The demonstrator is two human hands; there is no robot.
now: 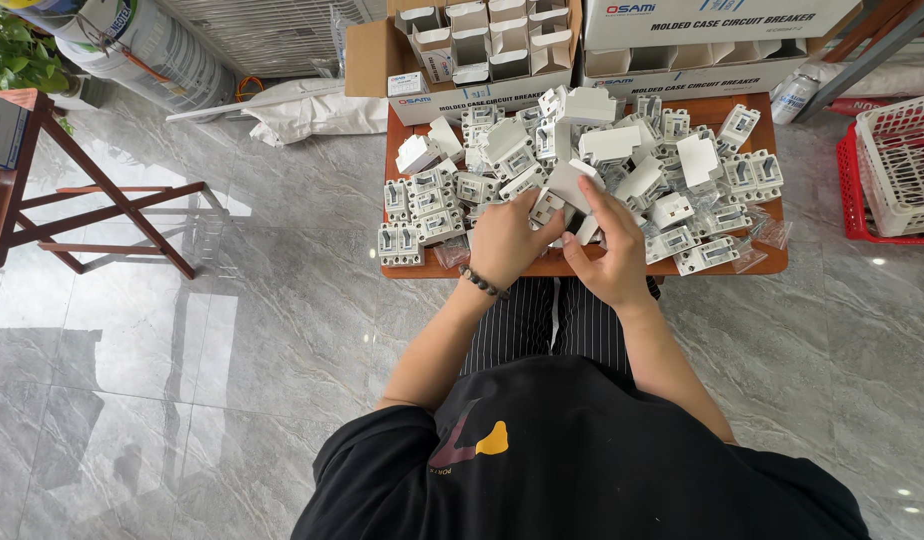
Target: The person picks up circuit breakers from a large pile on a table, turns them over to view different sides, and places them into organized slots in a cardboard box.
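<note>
Both my hands meet over the front edge of a small orange-brown table. My left hand, with a bead bracelet on its wrist, grips a white circuit breaker. My right hand holds a small white carton against the same breaker; whether the breaker is partly inside the carton I cannot tell. Several loose white breakers and small white cartons cover the table around my hands.
Open cardboard boxes with folded cartons stand behind the table. A white basket over a red crate is at right. A wooden stand is at left on the grey marble floor. Clear plastic bags lie by the table's right edge.
</note>
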